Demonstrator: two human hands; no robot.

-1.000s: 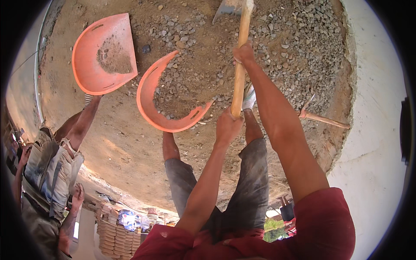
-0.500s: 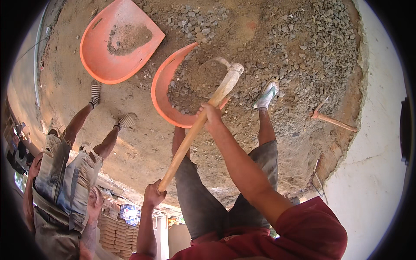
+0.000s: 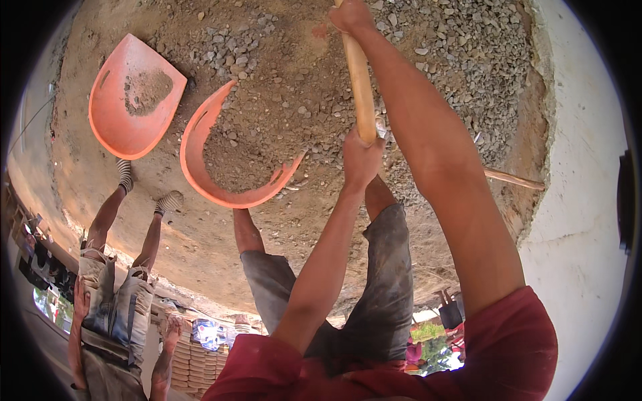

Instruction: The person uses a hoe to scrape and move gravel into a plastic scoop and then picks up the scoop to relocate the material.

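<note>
Left hand [image 3: 363,159] and right hand [image 3: 350,16] wrap their fingers round the handle [image 3: 360,87] — far end cut off above; gravel [image 3: 257,157] hides much of the nearer pan [image 3: 192,157].

No legible text, labels, numbers or signs on anything in view

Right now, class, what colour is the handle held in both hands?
Light tan: the handle, in the head view.

A co-worker [image 3: 127,314] and stacked tan blocks [image 3: 199,366] show at lower left.
</note>
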